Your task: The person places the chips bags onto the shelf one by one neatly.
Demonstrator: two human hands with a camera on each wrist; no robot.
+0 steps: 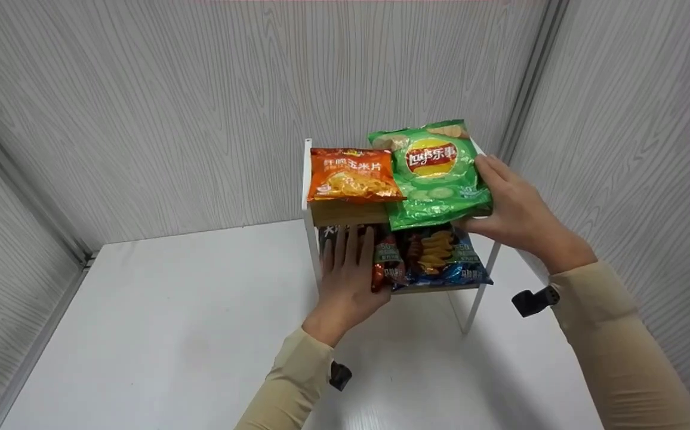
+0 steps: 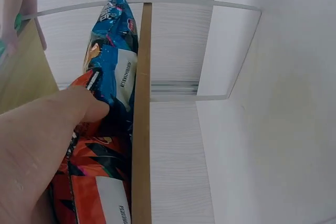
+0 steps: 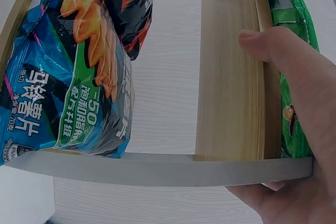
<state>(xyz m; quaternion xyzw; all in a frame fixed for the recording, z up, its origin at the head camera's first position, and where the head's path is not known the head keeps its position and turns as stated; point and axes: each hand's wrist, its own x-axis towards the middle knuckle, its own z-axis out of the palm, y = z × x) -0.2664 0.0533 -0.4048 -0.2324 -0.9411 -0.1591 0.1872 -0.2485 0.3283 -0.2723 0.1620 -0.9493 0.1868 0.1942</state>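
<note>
A small two-tier rack (image 1: 308, 179) with a white frame and wooden shelves holds bags of chips. On its upper shelf are an orange corn chip bag (image 1: 354, 176) and a green chip bag (image 1: 434, 191). A red-black chip bag (image 2: 100, 177) and a blue chip bag (image 3: 58, 93) stand side by side below. My left hand (image 1: 350, 275) lies with straight fingers against the red-black bag's front. At the upper right corner, my right hand (image 1: 518, 209) grips the rack beside the green bag. Its thumb (image 3: 257, 43) rests on the upper board's edge, fingers outside the frame.
The rack stands on a white tabletop (image 1: 160, 298), close to the grey wood-patterned back wall (image 1: 202, 107). A side wall (image 1: 649, 149) rises on the right. Beneath the lower shelf, the rack's thin leg (image 1: 473, 310) reaches the tabletop.
</note>
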